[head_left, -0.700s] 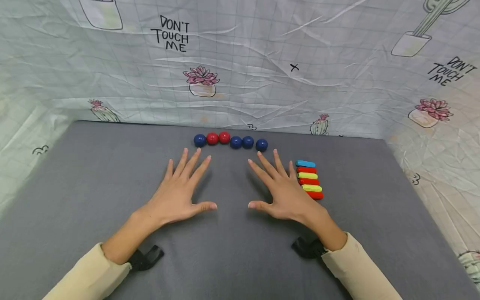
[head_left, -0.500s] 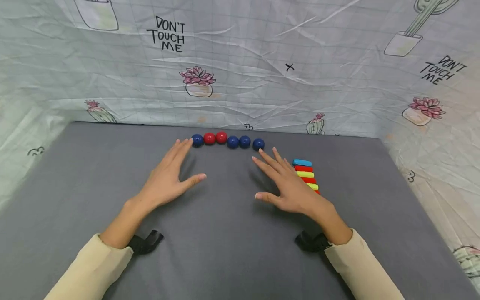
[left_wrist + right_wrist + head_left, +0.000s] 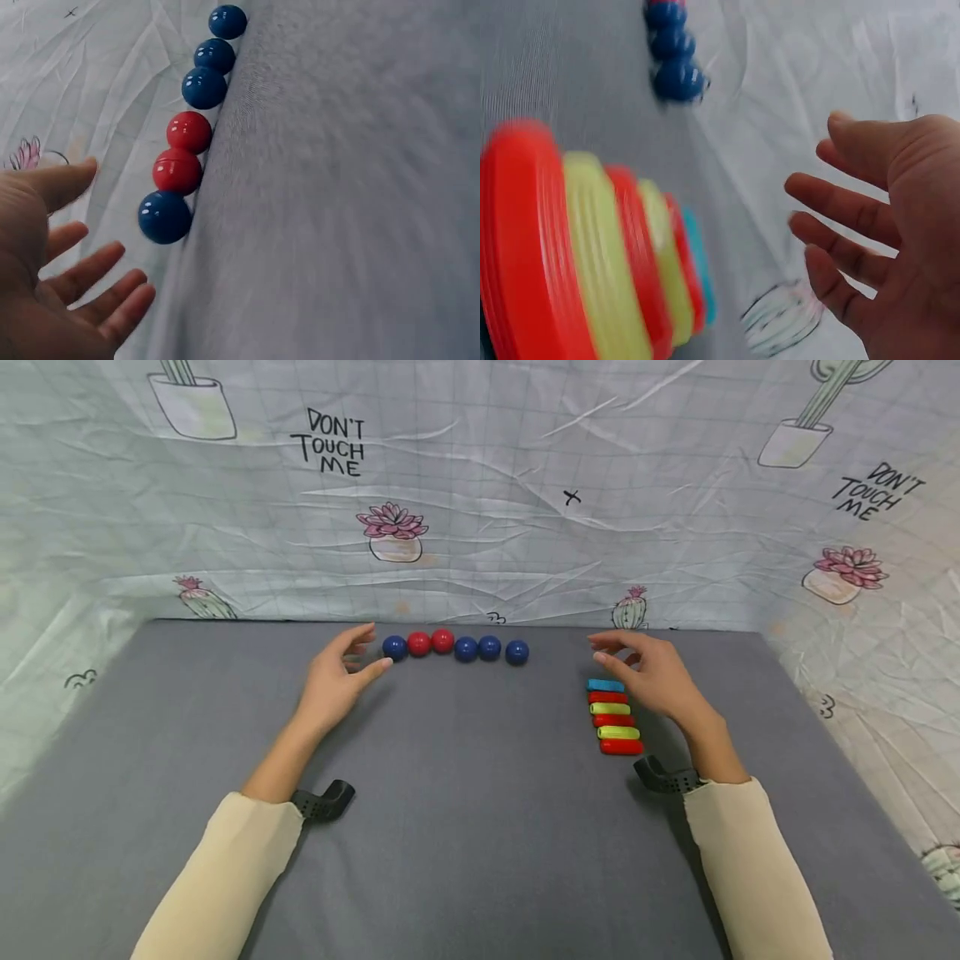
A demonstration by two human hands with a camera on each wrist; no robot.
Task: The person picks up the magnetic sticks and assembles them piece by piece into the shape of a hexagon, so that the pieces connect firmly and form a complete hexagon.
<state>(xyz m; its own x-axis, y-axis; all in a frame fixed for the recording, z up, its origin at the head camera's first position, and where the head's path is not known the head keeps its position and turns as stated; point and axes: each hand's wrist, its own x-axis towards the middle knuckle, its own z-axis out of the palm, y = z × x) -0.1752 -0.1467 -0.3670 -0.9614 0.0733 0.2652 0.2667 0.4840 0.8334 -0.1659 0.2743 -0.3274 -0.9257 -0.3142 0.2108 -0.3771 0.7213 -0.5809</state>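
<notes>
A row of glossy balls runs along the back of the grey table: a blue ball [image 3: 394, 647] at the left end, two red balls [image 3: 431, 642], then several blue balls [image 3: 489, 648]. My left hand [image 3: 327, 683] hovers just left of the row, fingers loosely bent and thumb apart, holding nothing. In the left wrist view its fingertips point toward the end blue ball [image 3: 164, 217]. On the right lies a column of short ribbed sticks [image 3: 616, 721] in red, yellow-green and light blue. Over its far end floats my right hand [image 3: 660, 675], fingers relaxed around bare air.
A hanging cloth [image 3: 480, 552] printed with cactus drawings and words rises right behind the balls and along both sides. Black wrist straps [image 3: 324, 802] stick out inward from both beige sleeves [image 3: 225, 868]. Grey tabletop [image 3: 465, 827] spreads between the forearms.
Both hands left their flat, spread pose. The left moved forward to the end of the ball row; the right moved forward and right over the sticks, uncovering them. Balls and sticks stay put.
</notes>
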